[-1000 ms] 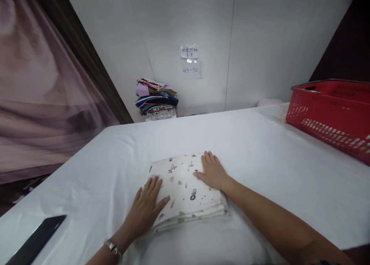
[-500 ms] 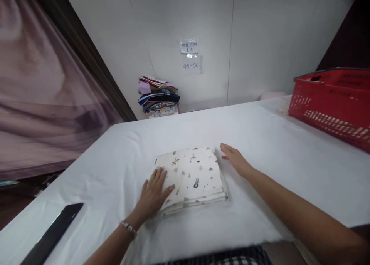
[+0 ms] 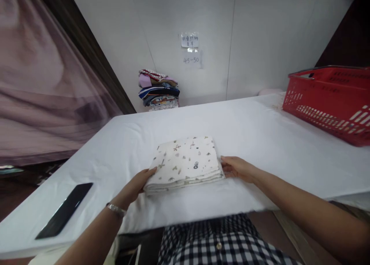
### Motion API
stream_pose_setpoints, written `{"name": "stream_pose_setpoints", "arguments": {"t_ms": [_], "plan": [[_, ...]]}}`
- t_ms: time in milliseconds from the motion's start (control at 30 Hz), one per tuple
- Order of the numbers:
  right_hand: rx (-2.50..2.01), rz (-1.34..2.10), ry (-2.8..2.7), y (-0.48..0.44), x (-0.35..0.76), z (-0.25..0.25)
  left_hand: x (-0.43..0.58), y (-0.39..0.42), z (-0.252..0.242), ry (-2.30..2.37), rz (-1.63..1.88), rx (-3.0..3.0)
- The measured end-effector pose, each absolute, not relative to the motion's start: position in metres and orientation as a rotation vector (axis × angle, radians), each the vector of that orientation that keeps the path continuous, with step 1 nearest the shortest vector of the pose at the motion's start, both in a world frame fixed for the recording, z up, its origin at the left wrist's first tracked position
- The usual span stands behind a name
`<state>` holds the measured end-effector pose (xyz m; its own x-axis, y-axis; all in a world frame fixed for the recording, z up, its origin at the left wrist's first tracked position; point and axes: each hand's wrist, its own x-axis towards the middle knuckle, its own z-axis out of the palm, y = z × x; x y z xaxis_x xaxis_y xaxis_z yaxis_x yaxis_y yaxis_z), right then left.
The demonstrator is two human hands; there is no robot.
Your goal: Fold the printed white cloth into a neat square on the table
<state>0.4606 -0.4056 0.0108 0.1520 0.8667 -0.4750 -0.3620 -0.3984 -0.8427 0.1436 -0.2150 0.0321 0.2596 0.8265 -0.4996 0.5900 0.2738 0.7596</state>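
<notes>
A folded white cloth [image 3: 185,161] with small printed motifs lies flat on the white-covered table, its layers showing along the near edge. At its left near corner, my left hand [image 3: 143,180] grips it, thumb on top and the other fingers hidden beneath. My right hand [image 3: 235,168] is at the opposite side, fingers curled in against the right edge. The right fingertips are partly hidden by the hand itself and the cloth's edge.
The white table [image 3: 121,141] reaches to the wall. A flat black object [image 3: 65,211] lies at the left, and a red basket [image 3: 326,103] stands at the right. Folded fabrics [image 3: 158,89] are stacked by the wall. A pink curtain [image 3: 52,88] hangs at left.
My left hand has gone from lying flat on the cloth to gripping its left near corner. My right hand has come down and closed at the right edge. The view has tilted lower.
</notes>
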Motion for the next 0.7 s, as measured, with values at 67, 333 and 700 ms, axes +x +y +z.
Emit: {"name": "stream_pose_setpoints", "arguments": {"t_ms": [67, 333, 700], "plan": [[-1.405, 1.485, -0.515, -0.403, 0.461, 0.012, 0.141, -0.22, 0.034, 1.332, 0.228, 1.337], [-1.553, 1.41, -0.602, -0.414, 0.466, 0.023, 0.14, -0.229, 0.031, 1.066, 0.361, 1.014], [-1.619, 1.581, -0.563, -0.416, 0.457, 0.029, 0.146, -0.239, 0.036, 1.047, 0.449, 0.839]]}}
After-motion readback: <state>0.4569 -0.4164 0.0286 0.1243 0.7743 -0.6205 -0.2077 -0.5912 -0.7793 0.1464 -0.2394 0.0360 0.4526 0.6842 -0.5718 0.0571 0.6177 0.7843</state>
